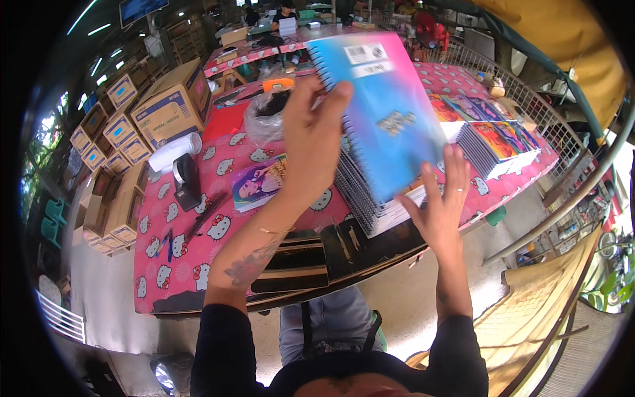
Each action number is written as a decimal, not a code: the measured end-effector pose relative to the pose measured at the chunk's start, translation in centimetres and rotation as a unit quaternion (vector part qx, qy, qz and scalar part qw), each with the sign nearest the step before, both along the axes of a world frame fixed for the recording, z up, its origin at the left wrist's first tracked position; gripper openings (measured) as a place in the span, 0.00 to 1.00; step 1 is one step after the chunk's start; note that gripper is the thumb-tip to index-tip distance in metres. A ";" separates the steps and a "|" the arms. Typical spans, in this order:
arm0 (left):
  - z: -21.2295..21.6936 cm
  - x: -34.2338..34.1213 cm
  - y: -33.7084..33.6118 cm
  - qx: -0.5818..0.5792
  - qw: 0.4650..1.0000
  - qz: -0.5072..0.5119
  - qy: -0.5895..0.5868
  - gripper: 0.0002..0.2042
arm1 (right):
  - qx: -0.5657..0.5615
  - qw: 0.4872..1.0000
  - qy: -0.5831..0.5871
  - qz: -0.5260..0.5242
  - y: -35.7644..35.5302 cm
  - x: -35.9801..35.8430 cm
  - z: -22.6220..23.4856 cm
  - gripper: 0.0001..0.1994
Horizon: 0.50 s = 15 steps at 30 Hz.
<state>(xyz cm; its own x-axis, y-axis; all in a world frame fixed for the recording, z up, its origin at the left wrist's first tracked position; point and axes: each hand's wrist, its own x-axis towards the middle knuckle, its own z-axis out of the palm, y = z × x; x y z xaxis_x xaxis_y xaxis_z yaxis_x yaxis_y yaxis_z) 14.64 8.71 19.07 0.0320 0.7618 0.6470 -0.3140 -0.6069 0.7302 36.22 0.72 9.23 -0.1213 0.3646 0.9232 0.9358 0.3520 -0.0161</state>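
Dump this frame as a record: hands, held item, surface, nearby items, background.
left_hand: left hand, gripping the spiral edge of the notebook
right_hand: right hand, fingers spread at the notebook's lower right corner
held_item: notebook, blue and pink, spiral-bound, raised and tilted
surface: table, pink patterned cover
nearby: spiral-bound stack under the notebook; black tape dispenser, left
background: large cardboard box, left; seated person, far table

One o'clock: blue-and-pink spiral notebook (387,99) bears white barcode label (366,53). Ten o'clock: brown cardboard carton (173,119) bears apparently blue lettering (173,139).
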 end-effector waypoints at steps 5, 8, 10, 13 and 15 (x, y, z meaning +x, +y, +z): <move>0.0 5.4 5.0 0.272 0.939 0.141 0.154 0.30 | -0.066 0.924 0.303 0.224 0.4 -0.8 0.8 0.21; -1.7 6.3 8.7 0.258 0.905 0.173 0.292 0.32 | -0.094 0.791 0.487 0.358 1.1 -0.6 0.1 0.23; -4.0 5.5 11.6 0.215 0.866 0.124 0.435 0.34 | 0.030 0.812 0.517 0.268 1.9 0.4 -1.3 0.25; -10.7 6.6 12.6 0.088 0.743 0.089 0.657 0.43 | 0.046 0.915 0.377 0.135 1.5 -0.1 -2.6 0.31; -11.1 6.5 12.6 0.114 0.750 0.149 0.634 0.39 | -0.096 0.978 0.167 0.085 1.6 -1.2 -4.3 0.33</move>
